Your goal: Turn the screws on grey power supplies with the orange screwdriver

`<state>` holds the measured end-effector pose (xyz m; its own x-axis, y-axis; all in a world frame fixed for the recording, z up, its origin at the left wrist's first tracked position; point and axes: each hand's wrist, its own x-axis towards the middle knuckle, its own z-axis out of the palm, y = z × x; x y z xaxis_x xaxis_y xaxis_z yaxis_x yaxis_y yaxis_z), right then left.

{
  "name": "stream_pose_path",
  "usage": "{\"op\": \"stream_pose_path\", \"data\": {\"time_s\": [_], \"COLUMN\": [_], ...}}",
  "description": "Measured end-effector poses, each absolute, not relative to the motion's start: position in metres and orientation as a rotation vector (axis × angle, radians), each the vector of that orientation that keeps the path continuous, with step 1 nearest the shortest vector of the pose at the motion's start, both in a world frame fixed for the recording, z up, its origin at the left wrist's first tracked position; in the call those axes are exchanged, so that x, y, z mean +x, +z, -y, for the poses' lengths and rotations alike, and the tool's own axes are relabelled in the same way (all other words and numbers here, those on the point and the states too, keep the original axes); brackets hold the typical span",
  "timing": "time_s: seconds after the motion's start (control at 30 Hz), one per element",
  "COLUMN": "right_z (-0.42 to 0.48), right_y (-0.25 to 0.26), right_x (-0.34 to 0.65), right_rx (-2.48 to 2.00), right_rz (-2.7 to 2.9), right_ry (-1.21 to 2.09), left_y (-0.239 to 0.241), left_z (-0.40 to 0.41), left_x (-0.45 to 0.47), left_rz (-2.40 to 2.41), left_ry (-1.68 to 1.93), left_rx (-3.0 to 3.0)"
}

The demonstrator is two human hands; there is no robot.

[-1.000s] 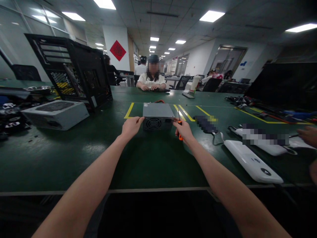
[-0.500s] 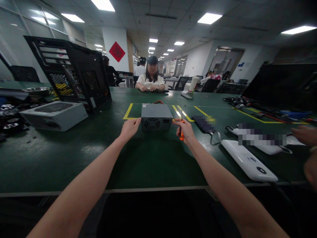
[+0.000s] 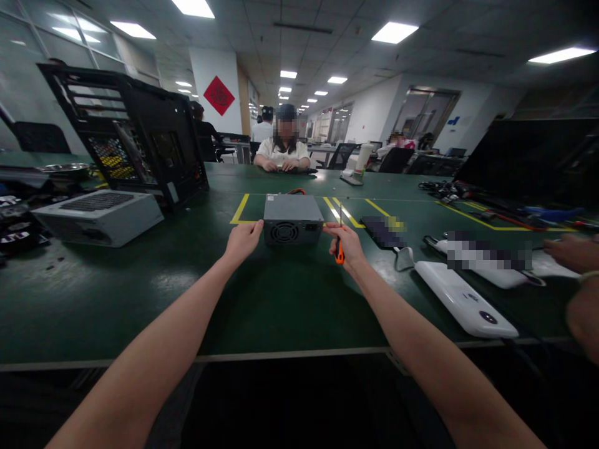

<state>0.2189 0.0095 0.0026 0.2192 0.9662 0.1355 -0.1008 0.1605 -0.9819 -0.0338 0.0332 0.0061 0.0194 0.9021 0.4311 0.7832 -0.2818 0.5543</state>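
A grey computer power supply sits on the green table in front of me, its round fan grille and power socket facing me. Reddish wires show behind it. My left hand has its fingers closed at the near left corner of the casing. At the opposite side, my right hand holds a screwdriver with an orange and black handle, its thin shaft pointing up. The outstretched fingers of that hand touch or nearly touch the right side of the casing.
A black computer case and a second power supply stand on the left. To the right lie a phone, white power banks and cables. Another person's hand is at far right; a person sits opposite.
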Motion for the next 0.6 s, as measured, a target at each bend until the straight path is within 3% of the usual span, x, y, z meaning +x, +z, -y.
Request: {"op": "stream_pose_path", "data": {"time_s": [0.27,0.47,0.6], "right_z": [-0.016,-0.018,-0.019], "right_y": [0.008,0.007,0.005], "right_x": [0.217,0.217,0.219], "right_rx": [-1.084,-1.098,-1.11], "right_rz": [0.915,0.915,0.925], "right_ry": [0.942,0.92,0.928], "left_y": [0.023,0.007,-0.005], "left_z": [-0.009,-0.002,-0.012], "left_x": [-0.021,0.022,0.031], "left_rz": [-1.589,-1.193,-1.066], "left_ry": [1.585,1.032,0.875], "left_rx": [1.946,2.119,1.987]}}
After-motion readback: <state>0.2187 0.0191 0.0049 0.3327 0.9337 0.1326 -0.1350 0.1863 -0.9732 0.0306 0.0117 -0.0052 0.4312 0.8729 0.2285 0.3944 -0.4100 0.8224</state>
